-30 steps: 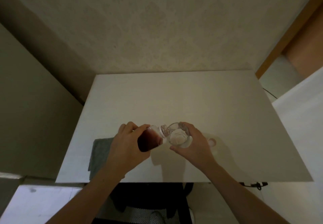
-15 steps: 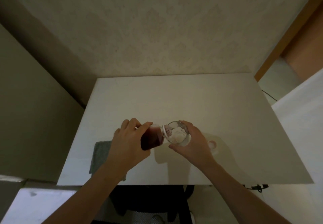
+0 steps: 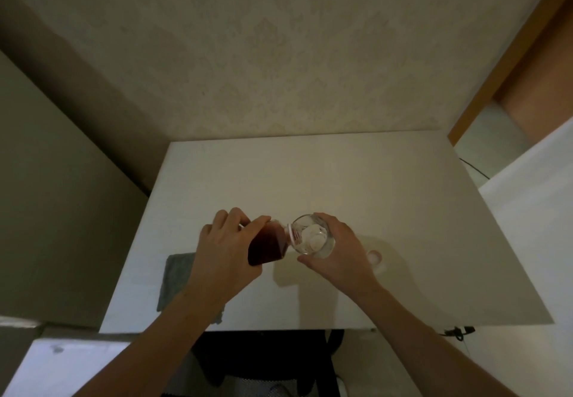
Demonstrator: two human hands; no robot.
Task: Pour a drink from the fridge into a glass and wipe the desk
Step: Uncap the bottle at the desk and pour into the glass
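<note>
My left hand covers most of the bottle body; my left forearm hides part of the grey cloth. Can't tell if liquid's in the glass. Small cap blurry.

Home room: patterned wallpaper, white desk, wooden door frame.

You are looking at a dim, yellowish wide-angle frame: soft shadows below both hands, edges bowed, detail slightly soft.
</note>
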